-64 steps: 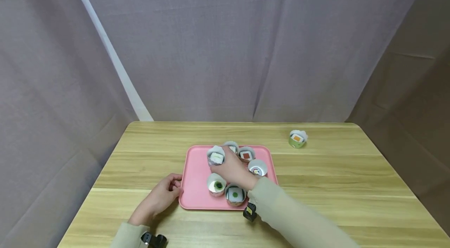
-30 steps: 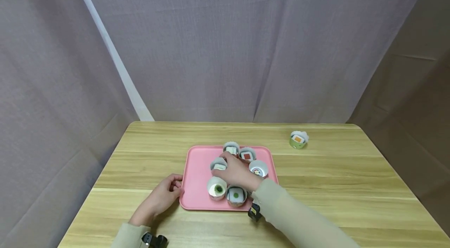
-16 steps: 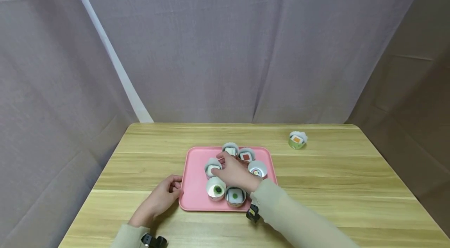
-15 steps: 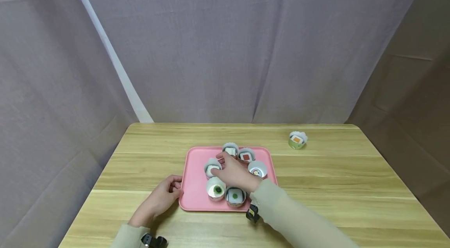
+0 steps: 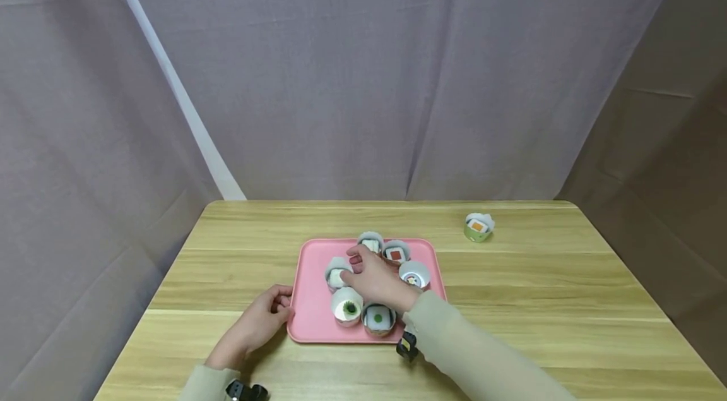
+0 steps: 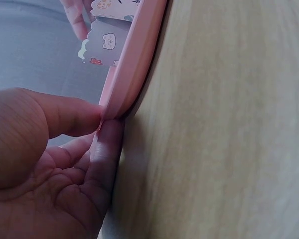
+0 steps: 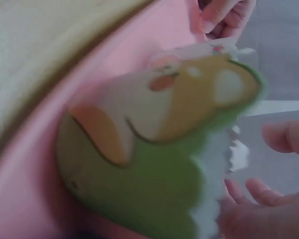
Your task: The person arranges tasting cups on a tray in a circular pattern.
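Note:
My left hand (image 5: 255,320) pinches the left rim of a pink tray (image 5: 311,275); in the left wrist view the thumb (image 6: 72,115) lies on one side of the rim. Over the tray, my right hand (image 5: 379,280) has its fingers apart. Its thumb tip is right at the edge of a grey paper baking cup (image 5: 336,265) holding a white piece. Below it stands a cup (image 5: 342,299) with a green tuft, beside a cup (image 5: 378,328) whose white piece has a green dot. The right wrist view shows a green printed cup (image 7: 164,184) up close.
Along the tray's back and right are a cup (image 5: 371,237) with a white piece, one with a red-topped piece (image 5: 396,255), and a pale cup (image 5: 414,269). A green cup (image 5: 478,235) with an orange-topped piece stands on the wooden table (image 5: 539,287) at back right.
My right hand has set the grey cup down on the tray and loosened its fingers from it. The cup then shifted slightly left. My left hand has stayed on the rim.

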Demonstrator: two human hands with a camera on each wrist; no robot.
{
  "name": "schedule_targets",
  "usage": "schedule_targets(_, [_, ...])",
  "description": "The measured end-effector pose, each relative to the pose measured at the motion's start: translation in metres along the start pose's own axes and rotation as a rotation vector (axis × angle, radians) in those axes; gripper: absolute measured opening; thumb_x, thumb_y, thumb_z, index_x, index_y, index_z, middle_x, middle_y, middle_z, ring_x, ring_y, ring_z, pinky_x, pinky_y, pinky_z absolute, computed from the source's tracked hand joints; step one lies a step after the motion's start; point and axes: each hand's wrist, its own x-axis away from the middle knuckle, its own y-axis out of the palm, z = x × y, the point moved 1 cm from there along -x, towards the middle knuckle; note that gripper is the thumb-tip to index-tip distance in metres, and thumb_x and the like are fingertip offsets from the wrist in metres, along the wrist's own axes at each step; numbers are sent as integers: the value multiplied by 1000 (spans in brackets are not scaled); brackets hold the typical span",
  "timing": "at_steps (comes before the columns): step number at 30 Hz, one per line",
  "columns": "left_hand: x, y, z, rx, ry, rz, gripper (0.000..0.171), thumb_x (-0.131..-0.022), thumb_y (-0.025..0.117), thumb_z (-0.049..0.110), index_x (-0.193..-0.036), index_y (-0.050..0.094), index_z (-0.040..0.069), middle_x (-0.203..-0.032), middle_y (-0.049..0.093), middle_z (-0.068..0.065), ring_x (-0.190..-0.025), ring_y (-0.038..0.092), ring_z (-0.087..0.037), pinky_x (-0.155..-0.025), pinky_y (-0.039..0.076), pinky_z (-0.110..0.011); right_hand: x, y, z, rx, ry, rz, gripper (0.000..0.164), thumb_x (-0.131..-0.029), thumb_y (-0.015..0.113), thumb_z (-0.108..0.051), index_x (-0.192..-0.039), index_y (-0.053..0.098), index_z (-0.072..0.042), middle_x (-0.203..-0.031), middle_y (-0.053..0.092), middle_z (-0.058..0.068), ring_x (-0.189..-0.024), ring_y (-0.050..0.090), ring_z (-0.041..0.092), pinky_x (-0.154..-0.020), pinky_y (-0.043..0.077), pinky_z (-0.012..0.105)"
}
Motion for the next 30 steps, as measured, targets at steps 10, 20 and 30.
schedule_targets(10, [1,2,-2,12,26,-14,36,-86,59,-8,-122,54,-6,-91,54,-10,-79,51,-19,-63,44,-22,17,-50,1,-20,-142,120,54,-90,69,-29,-136,46,-12,-123,55,7,-105,58,20,-86,50,34])
schedule_targets(20, [0,-1,-1,-22,26,-9,35,-87,59,-6,-121,55,-3,-91,54,-9,-80,51,-18,-65,45,-23,25,-108,31,-11,-146,307,57,-91,68,-29,-136,43,-4,-125,53,14,-110,54,28,-95,45,42])
schedule_targets(30, [-2,-1,-3,-17,9,-3,34,-87,59,-7,-121,55,-3,-91,53,-9,-80,51,-19,-64,44,-23,33,-143,69,39,-116,402,59,-92,66,-29,-136,40,2,-124,51,19,-112,51,33,-93,44,46])
